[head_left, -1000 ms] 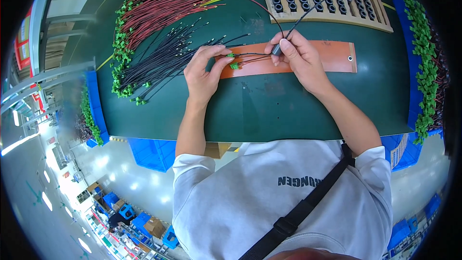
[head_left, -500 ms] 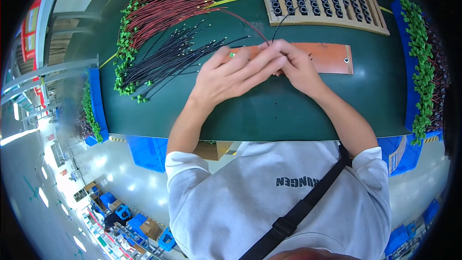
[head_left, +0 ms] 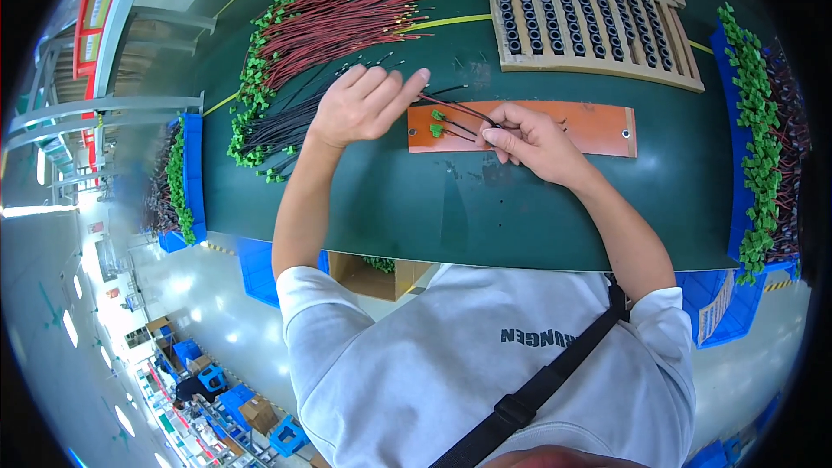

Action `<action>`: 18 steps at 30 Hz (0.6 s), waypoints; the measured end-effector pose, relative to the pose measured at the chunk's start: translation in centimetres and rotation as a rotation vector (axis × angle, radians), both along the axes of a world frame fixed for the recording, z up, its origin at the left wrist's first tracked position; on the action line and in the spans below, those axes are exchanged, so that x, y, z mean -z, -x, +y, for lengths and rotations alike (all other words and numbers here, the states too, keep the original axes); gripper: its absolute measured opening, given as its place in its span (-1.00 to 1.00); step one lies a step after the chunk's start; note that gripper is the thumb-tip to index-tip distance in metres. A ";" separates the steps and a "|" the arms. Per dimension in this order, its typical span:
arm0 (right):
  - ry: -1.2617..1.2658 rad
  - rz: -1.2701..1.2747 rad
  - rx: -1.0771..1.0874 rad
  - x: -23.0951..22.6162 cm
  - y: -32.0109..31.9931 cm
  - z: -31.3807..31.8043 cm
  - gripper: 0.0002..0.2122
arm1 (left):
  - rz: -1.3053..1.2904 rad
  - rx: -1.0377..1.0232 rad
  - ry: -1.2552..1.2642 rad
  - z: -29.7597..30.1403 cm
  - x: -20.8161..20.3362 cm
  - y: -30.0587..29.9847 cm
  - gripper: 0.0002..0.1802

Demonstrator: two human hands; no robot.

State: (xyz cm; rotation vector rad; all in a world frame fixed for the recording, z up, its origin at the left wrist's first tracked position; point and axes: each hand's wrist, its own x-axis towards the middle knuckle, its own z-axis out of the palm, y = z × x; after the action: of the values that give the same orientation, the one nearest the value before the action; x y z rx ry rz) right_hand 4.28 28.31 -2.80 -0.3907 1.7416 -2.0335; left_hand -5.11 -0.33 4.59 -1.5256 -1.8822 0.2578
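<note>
Head view looks down on a green work table (head_left: pixel 520 217) where the right hand (head_left: pixel 533 140) rests on an orange rectangular plate (head_left: pixel 598 126), its thumb and forefinger pinched on a small bundle of thin red and black wires (head_left: pixel 459 113) whose green connector ends (head_left: pixel 436 123) lie on the left part of the plate. The left hand (head_left: pixel 360 104) hovers just left of the plate with its fingers loosely spread and reaching toward the wire leads; it holds nothing that I can make out. Judging by the stock around, the work looks far from finished: a large fan of red wires with green connectors (head_left: pixel 347 9) and a fan of black wires (head_left: pixel 277 126) lie well stocked at the upper left, and two tan trays of dark ring-shaped parts (head_left: pixel 589 30) at the top appear full. Only the one small bundle sits on the plate. A blue bin at the right edge (head_left: pixel 763 139) holds many wired green connectors; whether these are finished pieces cannot be told.
</note>
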 end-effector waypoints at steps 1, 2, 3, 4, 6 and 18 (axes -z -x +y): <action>-0.066 -0.031 -0.002 -0.3 0.0 0.0 -0.83 | -0.024 -0.045 0.039 -0.8 0.1 0.1 -0.44; -0.065 -0.029 -0.006 -0.1 0.1 -0.1 -0.83 | -0.049 -0.086 0.077 -1.2 0.0 0.1 -0.44; -0.057 -0.024 -0.001 0.1 0.1 -0.2 -0.83 | -0.082 -0.126 0.104 -1.5 -0.1 0.0 -0.46; -0.050 -0.020 0.003 0.2 0.1 -0.4 -0.84 | -0.081 -0.131 0.104 -1.9 0.0 -0.1 -0.46; -0.074 -0.009 0.012 -0.1 0.1 -0.4 -0.83 | -0.216 -0.239 0.063 -2.4 0.2 -0.4 -0.48; -0.065 -0.100 0.161 0.3 1.0 -0.7 -0.73 | -1.048 -0.696 -0.382 -2.7 -0.2 -3.6 -0.80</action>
State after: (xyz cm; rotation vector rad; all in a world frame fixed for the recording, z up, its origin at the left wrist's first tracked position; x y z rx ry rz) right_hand 3.26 27.65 -3.14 -0.1294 1.8239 -2.0605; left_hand -1.46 -3.03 4.79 -0.6878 -2.9987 -0.7092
